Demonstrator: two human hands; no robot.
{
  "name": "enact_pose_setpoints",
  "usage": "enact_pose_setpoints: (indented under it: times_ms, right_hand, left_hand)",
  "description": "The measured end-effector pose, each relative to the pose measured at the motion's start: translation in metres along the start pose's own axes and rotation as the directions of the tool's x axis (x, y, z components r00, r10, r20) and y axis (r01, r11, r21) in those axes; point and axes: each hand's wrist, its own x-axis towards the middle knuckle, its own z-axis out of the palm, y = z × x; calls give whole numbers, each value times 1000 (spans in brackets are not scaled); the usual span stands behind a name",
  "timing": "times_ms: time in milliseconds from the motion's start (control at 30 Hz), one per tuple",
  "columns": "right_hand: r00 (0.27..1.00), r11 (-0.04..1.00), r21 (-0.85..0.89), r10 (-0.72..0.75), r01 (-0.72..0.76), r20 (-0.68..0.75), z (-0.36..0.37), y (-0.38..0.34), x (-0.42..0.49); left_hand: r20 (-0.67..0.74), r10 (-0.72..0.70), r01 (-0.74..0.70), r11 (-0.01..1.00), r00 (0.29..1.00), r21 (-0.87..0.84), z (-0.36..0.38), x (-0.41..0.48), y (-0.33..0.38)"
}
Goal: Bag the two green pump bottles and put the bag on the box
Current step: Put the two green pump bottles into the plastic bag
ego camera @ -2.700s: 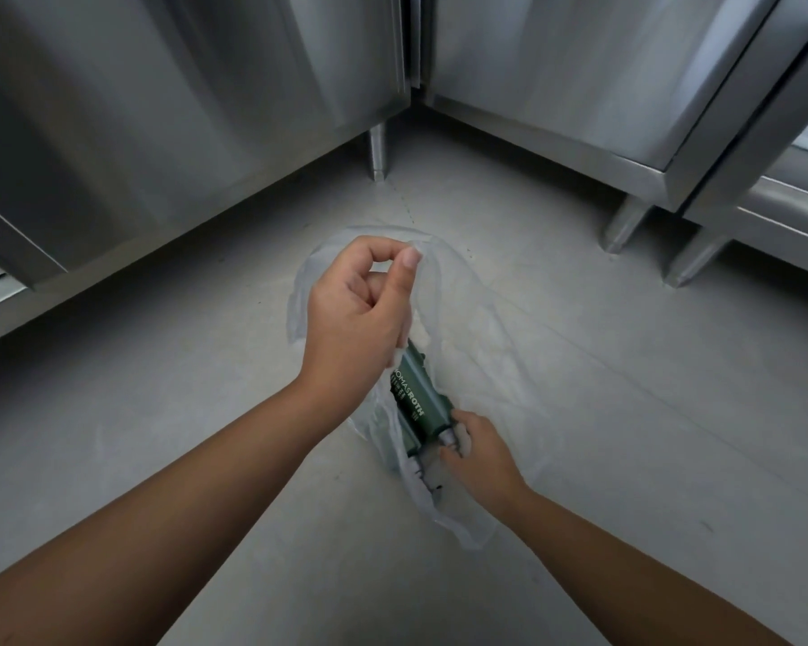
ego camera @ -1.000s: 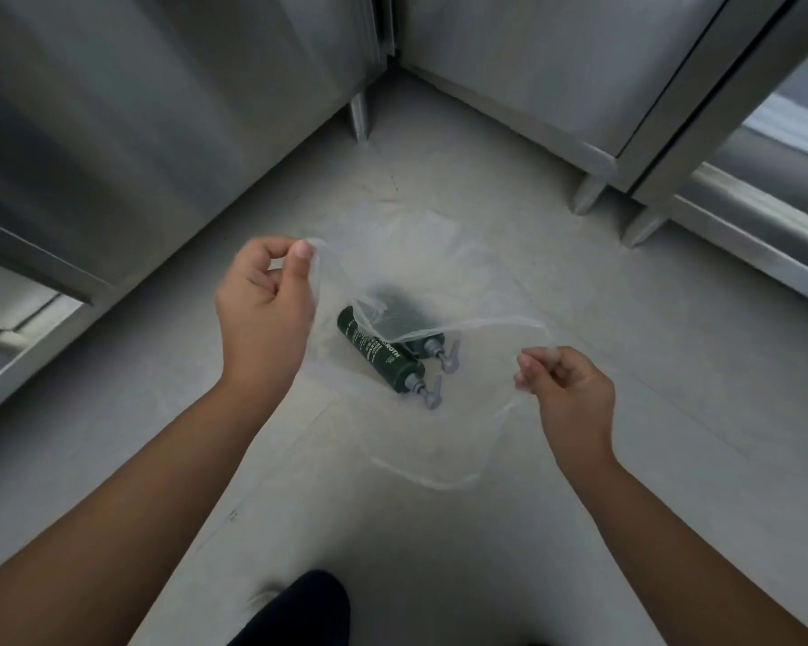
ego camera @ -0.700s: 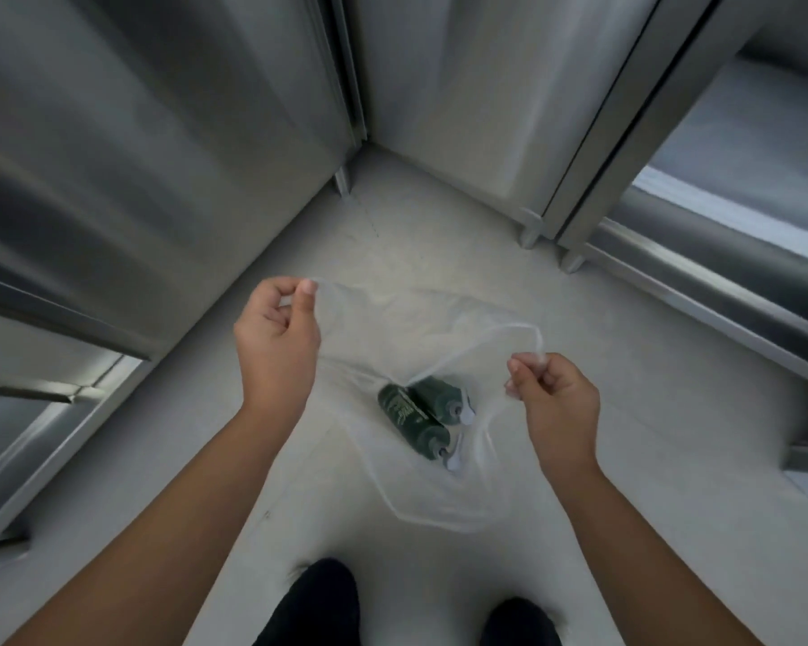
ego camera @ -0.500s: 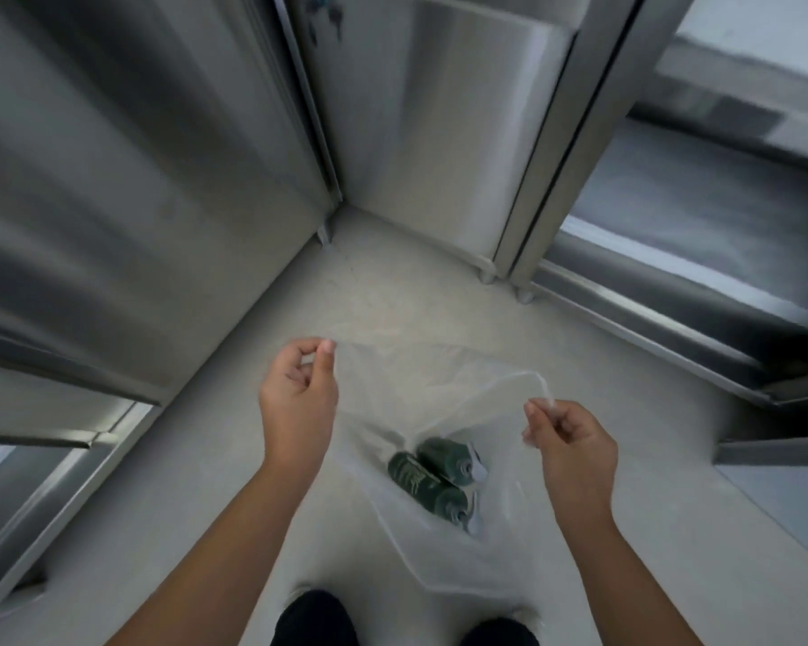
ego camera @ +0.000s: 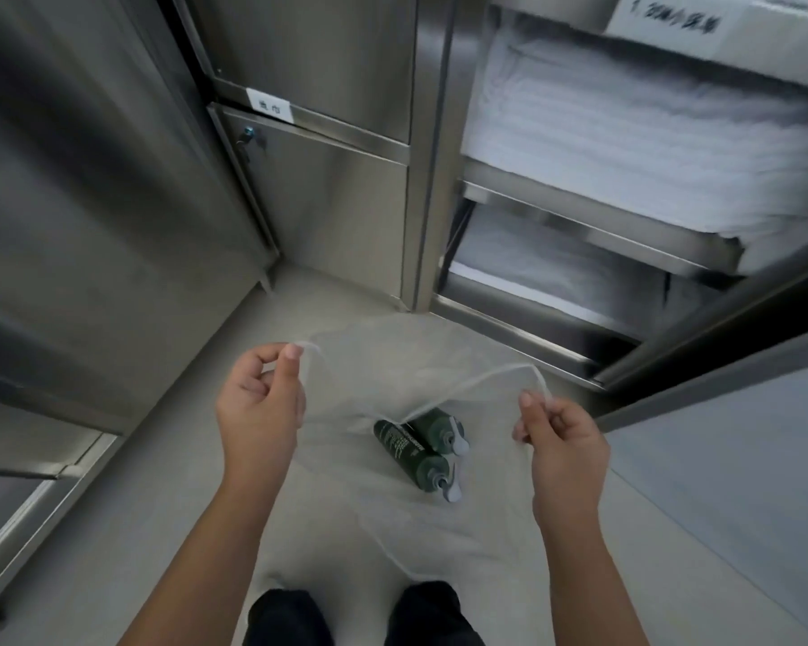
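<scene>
Bagging looks done: both green pump bottles [ego camera: 421, 447] are lying in the clear plastic bag [ego camera: 369, 505], hanging between your hands. No box is showing; placing remains. Your left hand [ego camera: 260, 407] is pinching the bag's left rim; your right hand [ego camera: 563, 440] is pinching the right rim.

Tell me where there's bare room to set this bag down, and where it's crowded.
Bare floor lies right of the right hand, below the shelf unit, and more left of the left hand along the cabinet. Crowded: both shelves are full of white linen, and the shoes stand under the bag with its bottles.
</scene>
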Motion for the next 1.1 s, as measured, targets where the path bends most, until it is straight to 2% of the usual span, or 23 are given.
enact_pose_setpoints:
  times_ms: [100,267,433,567,700,833,1000,1100]
  right_hand:
    - [996,995,-59,-81,79,-30,-17,-32,-14]
    - [975,986,-115,-141,122,-171,-35,-72,-42]
    - [934,983,-145,-153,112,-321,-46,-95,-84]
    - [885,990,-136,-88,29,-456,-58,-92,-121]
    - [822,991,-126,-44,-34,-568,-71,-82,-157]
    - [738,986,-133,-17,-99,-674,-91,-72,-194]
    - [632,990,-55,38,-127,-774,-130,-67,-238]
    - [593,992,-29,50,-122,-804,-163,-68,-260]
  left_hand:
    - [64,44,-44,999,997,1,1,-8,32]
    - [225,107,-112,994,969,10,-6,-8,73]
    - [381,131,-150,989,915,20,-16,-8,96]
    - [527,98,-136,990,844,34,-10,-14,105]
    - [707,87,-170,984,702,48,4,-36,108]
    - [854,77,-196,980,514,29,20,-70,112]
    - [943,65,-200,980,326,2,37,-131,117]
    - [980,65,-208,978,191,-24,47,-179,120]
